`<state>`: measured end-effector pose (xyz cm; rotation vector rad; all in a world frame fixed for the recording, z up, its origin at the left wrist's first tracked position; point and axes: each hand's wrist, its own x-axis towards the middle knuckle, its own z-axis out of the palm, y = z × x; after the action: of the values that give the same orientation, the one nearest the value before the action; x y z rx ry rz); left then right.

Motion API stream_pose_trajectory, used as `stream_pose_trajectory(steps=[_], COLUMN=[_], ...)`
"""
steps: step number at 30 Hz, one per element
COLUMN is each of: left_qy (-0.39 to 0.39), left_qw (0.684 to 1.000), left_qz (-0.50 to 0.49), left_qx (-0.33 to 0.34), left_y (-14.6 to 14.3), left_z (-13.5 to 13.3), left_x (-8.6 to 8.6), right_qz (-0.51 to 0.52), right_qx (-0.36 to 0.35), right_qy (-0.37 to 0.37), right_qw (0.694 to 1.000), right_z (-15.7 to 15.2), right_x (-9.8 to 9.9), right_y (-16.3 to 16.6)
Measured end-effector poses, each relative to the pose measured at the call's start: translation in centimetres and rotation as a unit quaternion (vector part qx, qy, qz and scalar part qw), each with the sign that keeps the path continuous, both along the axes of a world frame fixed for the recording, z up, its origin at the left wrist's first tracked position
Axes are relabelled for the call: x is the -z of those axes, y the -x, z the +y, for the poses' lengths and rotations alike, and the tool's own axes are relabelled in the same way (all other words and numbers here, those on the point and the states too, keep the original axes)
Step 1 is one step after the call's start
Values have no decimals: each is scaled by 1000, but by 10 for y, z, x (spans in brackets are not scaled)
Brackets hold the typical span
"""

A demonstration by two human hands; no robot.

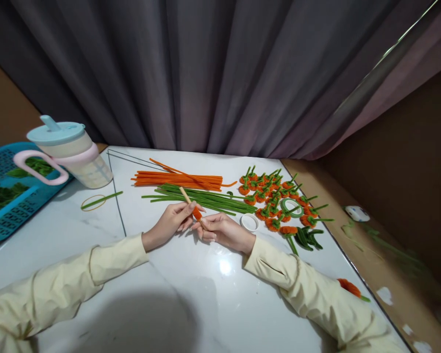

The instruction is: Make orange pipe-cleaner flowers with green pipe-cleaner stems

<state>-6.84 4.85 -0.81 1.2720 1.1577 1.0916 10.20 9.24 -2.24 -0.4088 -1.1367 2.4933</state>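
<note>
A pale wooden stick slants between my hands above the white table, with an orange pipe cleaner wound in a tight coil around it. My left hand is closed on the stick, thumb against it just above the coil. The fingers of my right hand pinch the lower end of the stick, close under the coil. Behind my hands lie a bundle of straight orange pipe cleaners and a bundle of green ones. A white tape ring lies beside my right wrist.
Several small orange pumpkins with green stems crowd the right, around a green tape roll. Curled green pieces lie nearer. At left stand a handled tumbler and a blue basket. A grey curtain hangs behind the table.
</note>
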Motion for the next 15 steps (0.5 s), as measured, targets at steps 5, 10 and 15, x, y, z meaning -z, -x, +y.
stream_pose_trajectory(steps=[5, 10, 15], left_qy=[6, 16, 16], left_qw=[1000, 1000, 1000], left_qz=[-11, -16, -16], left_qx=[2, 3, 4], left_y=[1, 1, 0], left_z=[0, 1, 1], left_x=[0, 1, 0], right_qz=[4, 9, 12], right_qx=[0, -2, -2], right_qy=[-1, -7, -11], right_qw=[1000, 1000, 1000], right_z=[0, 0, 0], right_x=[-1, -1, 0], right_y=[0, -1, -1])
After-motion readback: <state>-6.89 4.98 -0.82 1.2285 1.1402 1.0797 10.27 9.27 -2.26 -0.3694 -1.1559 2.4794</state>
